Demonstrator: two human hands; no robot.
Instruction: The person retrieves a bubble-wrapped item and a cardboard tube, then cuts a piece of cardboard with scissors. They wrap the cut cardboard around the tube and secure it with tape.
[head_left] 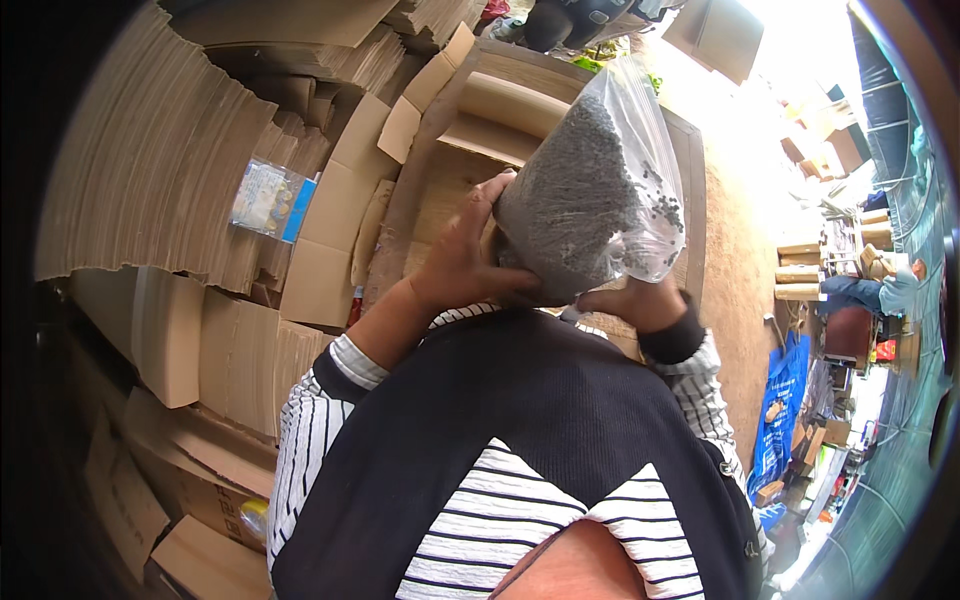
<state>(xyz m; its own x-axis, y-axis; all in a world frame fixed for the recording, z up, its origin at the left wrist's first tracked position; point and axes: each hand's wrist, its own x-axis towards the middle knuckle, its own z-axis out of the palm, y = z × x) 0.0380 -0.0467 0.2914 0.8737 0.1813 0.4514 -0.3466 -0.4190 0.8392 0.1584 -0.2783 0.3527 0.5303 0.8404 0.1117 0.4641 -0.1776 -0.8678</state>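
Observation:
A clear plastic bag (580,190) full of small dark grey granules is held up in front of my chest. Its lower part is packed, while the upper right side is slack, with loose granules clinging to the film. My left hand (465,250) curves round the bag's left side, thumb across its near bottom and fingers at the upper left edge. My right hand (640,302) grips the bag low on the right; most of its fingers are hidden behind the plastic. Beyond the bag lies an open wooden-looking tray or box (690,170), partly covered by it.
Stacks of flattened cardboard (160,160) rise on the left, with a small clear packet with a blue strip (272,200) on them. Cardboard flaps (330,220) stand close to my left forearm. At far right are a blue bag (782,410) and another person (880,292).

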